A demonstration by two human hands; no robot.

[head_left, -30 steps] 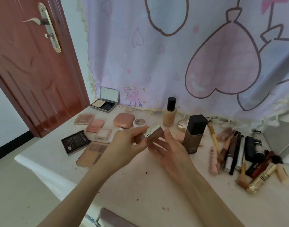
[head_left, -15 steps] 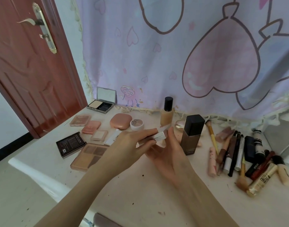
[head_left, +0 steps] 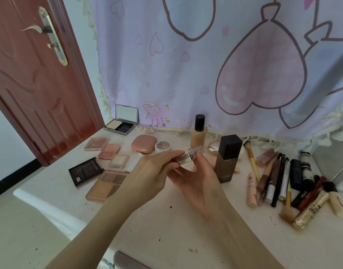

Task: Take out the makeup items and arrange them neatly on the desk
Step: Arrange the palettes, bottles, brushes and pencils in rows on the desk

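You hold a small silver compact (head_left: 188, 156) above the desk (head_left: 166, 230), left hand (head_left: 147, 177) pinching it, right hand (head_left: 198, 179) cupping it with curled fingers; next, I'd judge, set it flat beside the palettes (head_left: 106, 183)

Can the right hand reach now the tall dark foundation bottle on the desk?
Probably not yet: the right hand is close to the tall dark foundation bottle with nothing between them, but together with the left hand it holds a slim silver case.
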